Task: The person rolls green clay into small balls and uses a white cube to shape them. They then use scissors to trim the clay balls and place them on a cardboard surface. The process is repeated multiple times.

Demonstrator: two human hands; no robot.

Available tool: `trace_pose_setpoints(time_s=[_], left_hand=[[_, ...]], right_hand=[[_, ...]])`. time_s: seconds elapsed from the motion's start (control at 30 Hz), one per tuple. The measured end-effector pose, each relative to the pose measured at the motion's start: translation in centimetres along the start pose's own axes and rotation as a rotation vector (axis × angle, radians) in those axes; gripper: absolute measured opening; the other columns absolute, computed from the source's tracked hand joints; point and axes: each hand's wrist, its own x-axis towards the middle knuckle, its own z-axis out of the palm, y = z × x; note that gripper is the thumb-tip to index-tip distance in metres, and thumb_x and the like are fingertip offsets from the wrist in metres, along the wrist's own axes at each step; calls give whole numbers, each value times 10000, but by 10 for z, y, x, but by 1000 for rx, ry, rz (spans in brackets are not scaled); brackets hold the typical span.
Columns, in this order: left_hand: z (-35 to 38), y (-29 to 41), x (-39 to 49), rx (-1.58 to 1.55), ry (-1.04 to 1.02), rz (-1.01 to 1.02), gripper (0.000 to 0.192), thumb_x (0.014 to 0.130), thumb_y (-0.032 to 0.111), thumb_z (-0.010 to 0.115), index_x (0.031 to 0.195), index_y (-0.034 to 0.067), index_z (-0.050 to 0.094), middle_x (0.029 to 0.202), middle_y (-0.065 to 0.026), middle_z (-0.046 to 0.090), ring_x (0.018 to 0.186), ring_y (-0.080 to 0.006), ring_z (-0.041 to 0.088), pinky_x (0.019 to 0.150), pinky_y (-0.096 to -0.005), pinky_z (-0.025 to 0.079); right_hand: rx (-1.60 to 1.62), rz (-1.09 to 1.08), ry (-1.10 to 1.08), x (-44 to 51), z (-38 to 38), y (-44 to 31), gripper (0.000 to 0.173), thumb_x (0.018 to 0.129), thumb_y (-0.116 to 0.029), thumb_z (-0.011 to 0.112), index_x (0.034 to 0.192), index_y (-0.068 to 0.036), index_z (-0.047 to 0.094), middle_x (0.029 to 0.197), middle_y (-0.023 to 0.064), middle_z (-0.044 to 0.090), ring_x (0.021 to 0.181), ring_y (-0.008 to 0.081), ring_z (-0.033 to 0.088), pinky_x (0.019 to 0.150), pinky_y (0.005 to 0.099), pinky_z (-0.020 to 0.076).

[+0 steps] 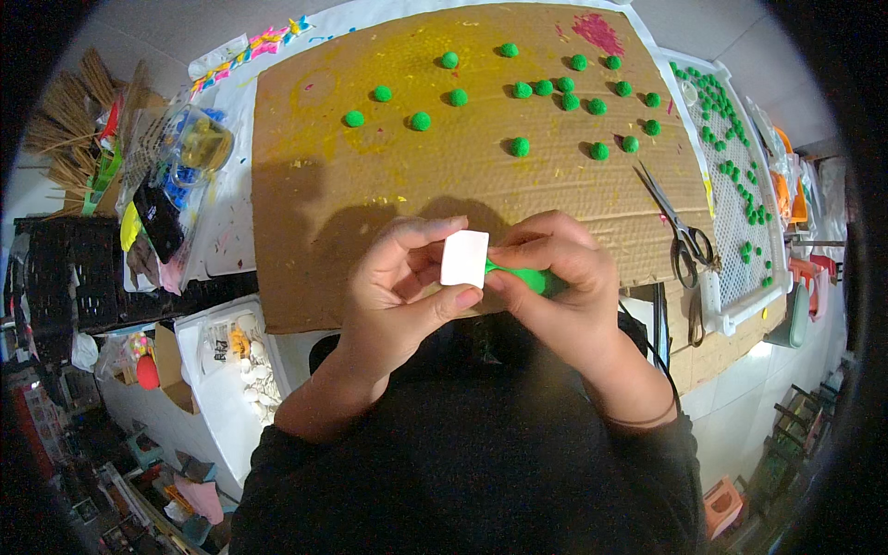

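My left hand (409,284) holds a small white block (465,259) by its top and bottom edges, between thumb and fingers. At the block's right edge, my right hand (555,277) pinches bright green soft material (524,279), its narrow end against or just behind the block. Part of the green lump is hidden by the fingers. Both hands are raised over the near edge of a stained cardboard sheet (333,180). Beyond them, several green balls (519,147) lie scattered on the cardboard.
Black-handled scissors (683,243) lie on the cardboard's right side. Farther right stands a white mesh tray (735,291) with many small green pieces. At the left are a clear pitcher (205,146) of yellowish liquid and plastic bags. A white foam box (208,374) with white pieces stands lower left.
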Motion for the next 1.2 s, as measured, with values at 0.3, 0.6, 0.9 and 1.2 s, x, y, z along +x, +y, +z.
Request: trace_pose_setpoints(time_s=[0.3, 0.6, 0.9, 1.2], left_hand=[[-1, -2, 6, 71, 3, 68, 488, 747, -106, 664, 1185, 16, 485, 1100, -71, 532, 1016, -163, 564, 883, -298, 480], [1, -12, 11, -27, 4, 120, 481, 744, -114, 658, 1166, 34, 480, 1212, -88, 432, 1132, -198, 502, 956, -326, 435], [-3, -14, 4, 74, -61, 195, 493, 717, -113, 687, 1151, 35, 506, 1206, -100, 423, 1136, -227, 502, 933, -359, 466], [-2, -10, 5, 144, -97, 231, 486, 703, -121, 697, 1127, 26, 511, 1191, -114, 429, 1138, -248, 511, 920, -369, 487]], right_hand=[[-113, -84, -61, 17, 1, 2, 139, 672, -26, 694, 792, -52, 627, 791, 78, 596, 728, 230, 585, 655, 307, 463], [521, 613, -76, 7, -8, 4, 250, 766, -84, 721, 986, -28, 617, 949, 28, 596, 859, 95, 546, 746, 223, 448], [9, 1, -16, 4, -6, 2, 175, 662, -21, 730, 812, -36, 642, 867, 100, 648, 793, 223, 627, 717, 299, 485], [50, 104, -11, 3, -7, -4, 167, 655, -30, 734, 790, -39, 636, 829, 89, 635, 790, 214, 614, 706, 299, 471]])
